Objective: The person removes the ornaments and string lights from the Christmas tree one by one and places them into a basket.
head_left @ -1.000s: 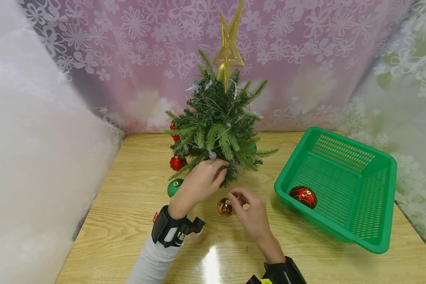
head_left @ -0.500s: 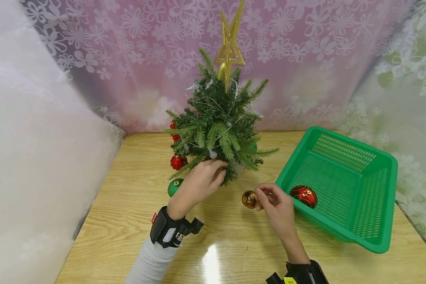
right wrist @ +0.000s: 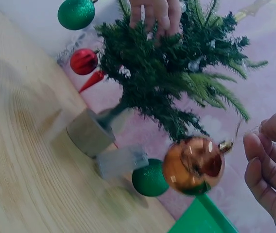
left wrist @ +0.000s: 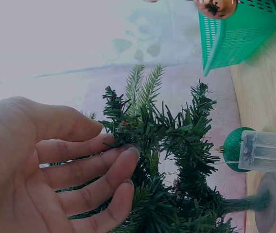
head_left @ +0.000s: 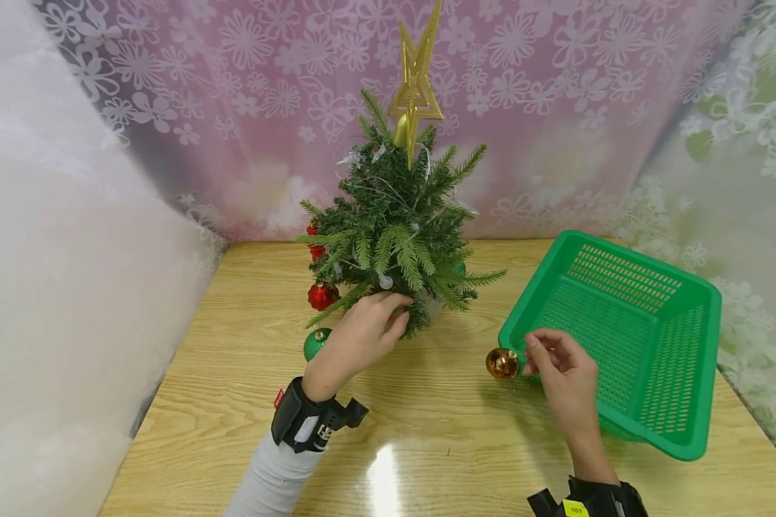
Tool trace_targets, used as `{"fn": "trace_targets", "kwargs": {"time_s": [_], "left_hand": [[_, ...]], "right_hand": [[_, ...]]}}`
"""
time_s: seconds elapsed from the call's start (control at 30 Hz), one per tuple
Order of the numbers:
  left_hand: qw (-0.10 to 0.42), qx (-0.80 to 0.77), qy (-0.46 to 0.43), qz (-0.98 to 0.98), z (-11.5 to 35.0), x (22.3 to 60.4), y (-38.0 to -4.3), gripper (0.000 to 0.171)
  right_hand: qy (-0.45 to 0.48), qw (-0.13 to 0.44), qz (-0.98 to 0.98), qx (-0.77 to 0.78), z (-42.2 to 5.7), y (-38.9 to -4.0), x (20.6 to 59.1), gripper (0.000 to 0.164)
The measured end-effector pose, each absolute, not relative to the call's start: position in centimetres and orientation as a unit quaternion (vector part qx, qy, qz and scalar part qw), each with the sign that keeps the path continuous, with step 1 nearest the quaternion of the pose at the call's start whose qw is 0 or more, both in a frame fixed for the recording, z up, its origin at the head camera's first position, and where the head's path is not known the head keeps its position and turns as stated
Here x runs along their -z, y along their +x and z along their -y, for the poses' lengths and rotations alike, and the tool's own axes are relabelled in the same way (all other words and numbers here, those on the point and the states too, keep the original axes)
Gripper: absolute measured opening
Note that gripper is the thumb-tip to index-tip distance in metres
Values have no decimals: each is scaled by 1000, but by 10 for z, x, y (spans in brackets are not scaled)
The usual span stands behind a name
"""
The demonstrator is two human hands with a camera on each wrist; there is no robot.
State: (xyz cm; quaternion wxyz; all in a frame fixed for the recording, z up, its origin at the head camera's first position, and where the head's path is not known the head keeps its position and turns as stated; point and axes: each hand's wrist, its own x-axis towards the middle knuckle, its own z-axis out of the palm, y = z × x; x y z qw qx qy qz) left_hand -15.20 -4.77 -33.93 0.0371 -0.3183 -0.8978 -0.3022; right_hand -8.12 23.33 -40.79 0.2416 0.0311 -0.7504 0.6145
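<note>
My right hand (head_left: 564,370) pinches the thin hanging loop of a shiny copper-gold bauble (head_left: 501,364), which hangs at the left rim of the green basket (head_left: 514,327). In the right wrist view, the fingertips (right wrist: 254,141) hold the thread above the gold cap of the bauble (right wrist: 194,165). My left hand (head_left: 365,327) is at the lower front of a small Christmas tree (head_left: 394,208). The left wrist view shows its thumb and index finger pinching a branch tip (left wrist: 123,128), with the other fingers loosely bent beneath.
A gold star (head_left: 417,79) tops the tree. A red bauble (head_left: 323,296) and a green bauble (head_left: 317,345) hang on its left. By the tree's base (right wrist: 90,133) are a clear battery box (right wrist: 122,161) and another green bauble (right wrist: 150,177). The right hand mostly hides a red bauble in the basket.
My right hand has carried the copper-gold bauble rightward, from in front of the tree to the basket's left rim. My left hand has stayed at the branch.
</note>
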Motion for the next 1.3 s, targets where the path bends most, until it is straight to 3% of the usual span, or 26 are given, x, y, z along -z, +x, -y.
{"fn": "trace_targets", "kwargs": {"time_s": [0.83, 1.3], "left_hand": [[25, 302, -316, 899, 47, 339, -153, 27], [20, 308, -317, 897, 47, 341, -154, 28]], "right_hand": [[12, 327, 734, -596, -288, -71, 397, 12], [-95, 302, 774, -548, -301, -59, 408, 12]]}}
